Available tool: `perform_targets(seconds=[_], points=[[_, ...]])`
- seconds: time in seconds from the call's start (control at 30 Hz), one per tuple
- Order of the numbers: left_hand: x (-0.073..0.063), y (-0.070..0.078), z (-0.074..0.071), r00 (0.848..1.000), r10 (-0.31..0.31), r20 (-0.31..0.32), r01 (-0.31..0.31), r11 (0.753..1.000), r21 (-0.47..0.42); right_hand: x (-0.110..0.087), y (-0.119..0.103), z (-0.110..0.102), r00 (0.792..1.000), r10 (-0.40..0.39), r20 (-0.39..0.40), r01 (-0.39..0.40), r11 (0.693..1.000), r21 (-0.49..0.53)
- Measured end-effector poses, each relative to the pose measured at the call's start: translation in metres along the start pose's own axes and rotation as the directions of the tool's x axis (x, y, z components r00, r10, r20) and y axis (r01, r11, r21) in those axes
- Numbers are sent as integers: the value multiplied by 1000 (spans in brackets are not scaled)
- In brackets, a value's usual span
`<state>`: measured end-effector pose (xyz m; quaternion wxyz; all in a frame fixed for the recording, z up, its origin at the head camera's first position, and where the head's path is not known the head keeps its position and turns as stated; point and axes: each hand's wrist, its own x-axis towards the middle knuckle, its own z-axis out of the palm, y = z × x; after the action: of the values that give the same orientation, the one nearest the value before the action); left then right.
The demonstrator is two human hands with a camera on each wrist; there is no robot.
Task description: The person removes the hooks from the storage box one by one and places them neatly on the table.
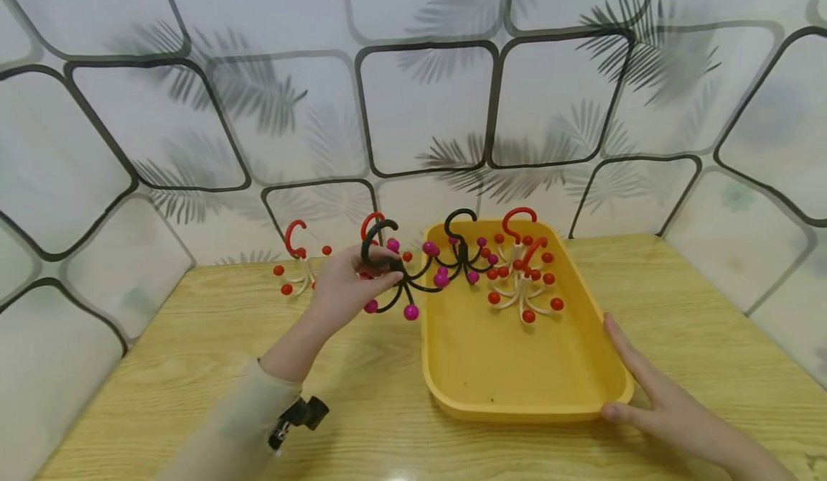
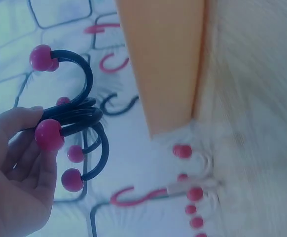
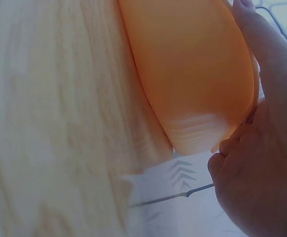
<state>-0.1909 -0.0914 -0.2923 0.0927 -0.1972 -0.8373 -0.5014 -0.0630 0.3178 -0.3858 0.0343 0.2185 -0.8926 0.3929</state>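
My left hand [image 1: 342, 280] pinches a black multi-arm hanging hook [image 1: 398, 269] with magenta ball tips, raised beside the tray's left rim. In the left wrist view, thumb and fingers hold the black hook [image 2: 74, 117] at its stem, arms fanning outward. My right hand [image 1: 665, 402] grips the front right corner of the yellow tray [image 1: 504, 366], thumb at the front and fingers along the side. In the tray's far part sit another black hook [image 1: 462, 253] and two white hooks with red tips, one being the nearer white hook [image 1: 525, 294].
Left of the tray, a white hook [image 1: 304, 273] with red tips stands on the wooden table [image 1: 213, 337]. A red hook top [image 1: 370, 224] shows behind my left hand, its lower part mostly hidden. A patterned wall [image 1: 426, 108] rises behind the table.
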Motion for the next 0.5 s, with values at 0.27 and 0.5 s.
perform_targets(seconds=[0.27,0.5], points=[[-19,-26,-50,996,-25,-85,36,990,134,0,1,0,1000,-5,-7,5,1000,-8],[-33,-43,-74,993,-51,-110,74,973,216,0,1,1,1000,-27,-14,26,1000,-12]])
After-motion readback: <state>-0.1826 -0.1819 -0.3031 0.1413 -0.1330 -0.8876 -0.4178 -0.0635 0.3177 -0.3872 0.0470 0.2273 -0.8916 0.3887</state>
